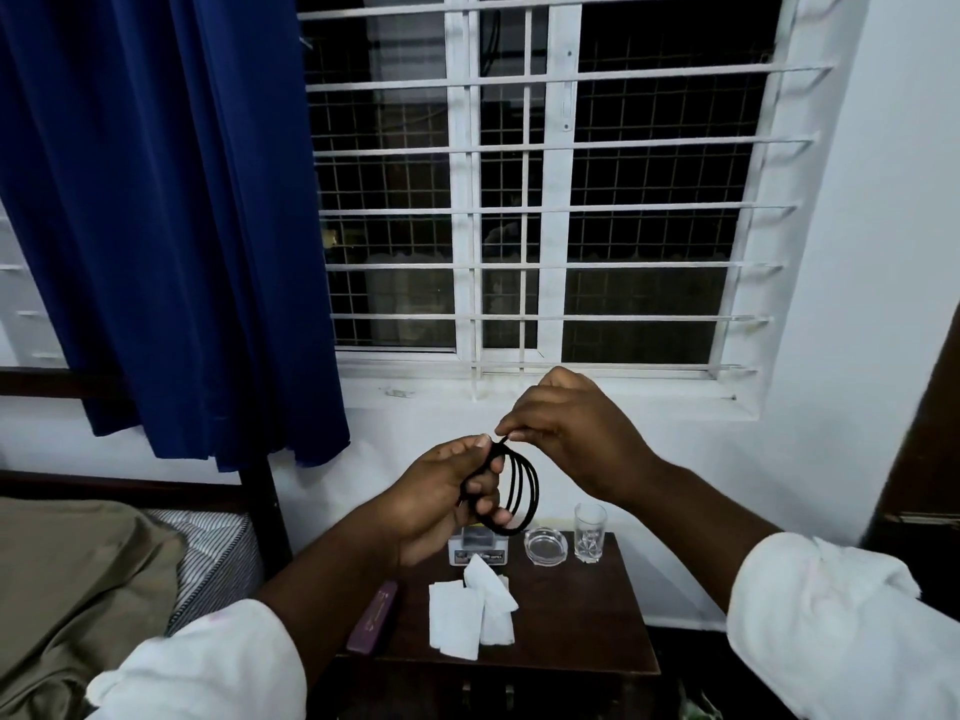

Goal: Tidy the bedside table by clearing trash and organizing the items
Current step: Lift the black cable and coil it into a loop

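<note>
Bedside table (613, 615) below; both hands (436, 491) (566, 423) hold coiled black cable (522, 485).

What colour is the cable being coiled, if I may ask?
Black; the cable shows best in the head view, looped in the left hand.

The dark wooden bench (613, 631) carried white tissues (470, 610), a purple case (374, 618), a small box (478, 550), a glass ashtray (545, 547) and a tumbler (589, 532).

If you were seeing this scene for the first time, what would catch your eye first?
The two hands raised mid-frame: the left hand holds a coiled black cable while the right hand pinches its top. Below, white tissues lie on the dark bedside table. A blue curtain hangs left.
</note>
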`<state>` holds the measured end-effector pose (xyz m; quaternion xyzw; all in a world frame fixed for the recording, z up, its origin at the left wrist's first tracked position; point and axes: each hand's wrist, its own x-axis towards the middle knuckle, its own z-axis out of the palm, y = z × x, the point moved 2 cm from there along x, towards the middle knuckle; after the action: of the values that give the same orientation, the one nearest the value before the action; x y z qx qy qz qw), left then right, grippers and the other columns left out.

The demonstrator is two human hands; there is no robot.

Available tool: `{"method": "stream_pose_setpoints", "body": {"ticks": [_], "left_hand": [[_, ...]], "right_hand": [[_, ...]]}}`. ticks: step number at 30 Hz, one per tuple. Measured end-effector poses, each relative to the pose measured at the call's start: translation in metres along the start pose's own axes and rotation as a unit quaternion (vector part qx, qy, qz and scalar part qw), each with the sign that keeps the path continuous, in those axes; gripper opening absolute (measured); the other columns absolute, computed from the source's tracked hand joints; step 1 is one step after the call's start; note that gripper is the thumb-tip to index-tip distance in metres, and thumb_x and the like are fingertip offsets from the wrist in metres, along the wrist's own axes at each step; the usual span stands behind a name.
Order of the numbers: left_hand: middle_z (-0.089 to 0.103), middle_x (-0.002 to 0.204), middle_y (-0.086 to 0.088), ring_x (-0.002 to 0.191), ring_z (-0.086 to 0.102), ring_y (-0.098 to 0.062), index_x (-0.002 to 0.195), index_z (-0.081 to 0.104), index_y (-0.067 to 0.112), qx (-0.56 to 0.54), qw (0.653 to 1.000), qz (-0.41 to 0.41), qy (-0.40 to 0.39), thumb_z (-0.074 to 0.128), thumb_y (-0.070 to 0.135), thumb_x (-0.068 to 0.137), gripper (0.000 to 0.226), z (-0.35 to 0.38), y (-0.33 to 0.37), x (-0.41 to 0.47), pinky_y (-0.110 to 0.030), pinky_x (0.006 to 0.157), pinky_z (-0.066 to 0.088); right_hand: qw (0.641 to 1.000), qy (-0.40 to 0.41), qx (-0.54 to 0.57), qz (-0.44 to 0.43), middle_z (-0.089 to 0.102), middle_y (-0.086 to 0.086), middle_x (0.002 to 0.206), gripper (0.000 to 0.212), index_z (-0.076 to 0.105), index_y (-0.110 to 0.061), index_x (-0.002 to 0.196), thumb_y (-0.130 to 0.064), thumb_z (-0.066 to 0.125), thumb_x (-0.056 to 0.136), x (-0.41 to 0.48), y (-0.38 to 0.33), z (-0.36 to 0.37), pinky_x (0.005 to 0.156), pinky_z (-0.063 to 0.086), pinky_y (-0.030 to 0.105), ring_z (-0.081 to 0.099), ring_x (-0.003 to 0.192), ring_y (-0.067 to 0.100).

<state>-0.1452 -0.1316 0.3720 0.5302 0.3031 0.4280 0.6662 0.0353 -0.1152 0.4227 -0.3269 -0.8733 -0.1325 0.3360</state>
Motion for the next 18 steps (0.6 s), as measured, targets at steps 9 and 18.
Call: {"method": "stream_pose_setpoints", "body": {"ticks": [9, 18], "left_hand": [[0.039, 0.062, -0.003, 0.057, 0.049, -0.019, 0.086, 0.058, 0.008, -0.003, 1.000, 0.011, -0.002, 0.046, 0.031, 0.106, 0.032, -0.007, 0.000, 0.001, -0.039, 0.076, 0.060], [0.033, 0.061, 0.000, 0.055, 0.043, -0.015, 0.084, 0.056, 0.010, -0.026, 0.999, 0.020, 0.004, 0.047, 0.031, 0.105, 0.031, 0.005, 0.003, 0.003, -0.036, 0.071, 0.058]], "right_hand": [[0.996, 0.058, -0.026, 0.064, 0.066, -0.018, 0.095, 0.012, 0.068, -0.032, 0.098, -0.034, 0.057, 0.098, -0.008, 0.014, 0.003, 0.075, 0.047, 0.026, 0.049, 0.096, 0.009], [0.873, 0.057, 0.387, 0.292, 0.074, 0.003, 0.085, 0.012, 0.068, -0.014, 0.093, -0.011, 0.057, 0.098, -0.022, -0.002, 0.045, 0.078, 0.058, 0.038, 0.070, 0.079, 0.017]]}}
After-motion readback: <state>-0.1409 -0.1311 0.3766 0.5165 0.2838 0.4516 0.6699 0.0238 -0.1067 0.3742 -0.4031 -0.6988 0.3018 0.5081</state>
